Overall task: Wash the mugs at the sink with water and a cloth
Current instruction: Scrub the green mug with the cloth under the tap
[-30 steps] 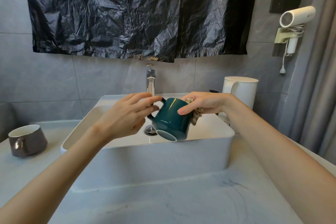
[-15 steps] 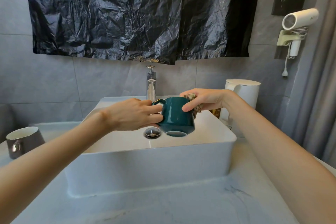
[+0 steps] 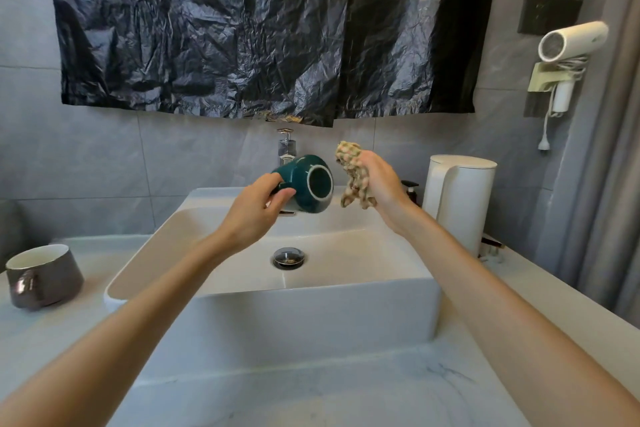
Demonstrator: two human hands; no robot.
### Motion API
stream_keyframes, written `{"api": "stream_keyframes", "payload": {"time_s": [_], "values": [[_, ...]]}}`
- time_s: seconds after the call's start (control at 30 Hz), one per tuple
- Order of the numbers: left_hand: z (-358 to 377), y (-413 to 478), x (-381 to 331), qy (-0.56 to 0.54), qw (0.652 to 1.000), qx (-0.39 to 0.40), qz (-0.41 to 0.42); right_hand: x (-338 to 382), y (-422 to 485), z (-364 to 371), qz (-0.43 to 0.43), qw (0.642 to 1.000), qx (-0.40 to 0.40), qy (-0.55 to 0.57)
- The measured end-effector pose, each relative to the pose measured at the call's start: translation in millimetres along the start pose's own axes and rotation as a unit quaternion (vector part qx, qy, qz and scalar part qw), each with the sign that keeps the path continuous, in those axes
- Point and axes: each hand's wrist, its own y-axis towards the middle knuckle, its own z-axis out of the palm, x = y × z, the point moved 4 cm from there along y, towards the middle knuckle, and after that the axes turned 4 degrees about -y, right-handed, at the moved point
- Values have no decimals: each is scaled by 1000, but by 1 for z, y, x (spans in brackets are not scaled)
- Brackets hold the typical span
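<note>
A glossy brown mug [image 3: 43, 276] sits at the pale marbled worktop's [image 3: 311, 392] left edge. Above the white rectangular sink [image 3: 277, 291], the left hand [image 3: 256, 208] grips the handle of a glossy teal ceramic mug [image 3: 304, 198], which is tipped sideways with its pale-ringed end facing the camera. Just beside it, the right hand [image 3: 381, 184] clutches a crumpled beige patterned cloth [image 3: 351, 177].

Grey tiled wall [image 3: 104, 163] behind, black plastic sheet [image 3: 263, 28] hanging, pale marble counter [image 3: 311, 399] below.

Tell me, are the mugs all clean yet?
Not yet. Nothing is clearly finished. The left hand holds the green mug tipped over the sink; the right hand holds the cloth beside it. The grey mug on the counter probably comes next.
</note>
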Motion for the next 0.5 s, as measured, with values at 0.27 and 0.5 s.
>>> {"api": "stream_keyframes", "payload": {"time_s": [0.27, 0.5], "values": [[22, -21, -5, -163, 978, -1, -127, 6, -21, 40, -250, 934, -30, -254], [33, -31, -5, -195, 974, -11, -110, 13, -23, 60, -390, 845, 2, -366]]}}
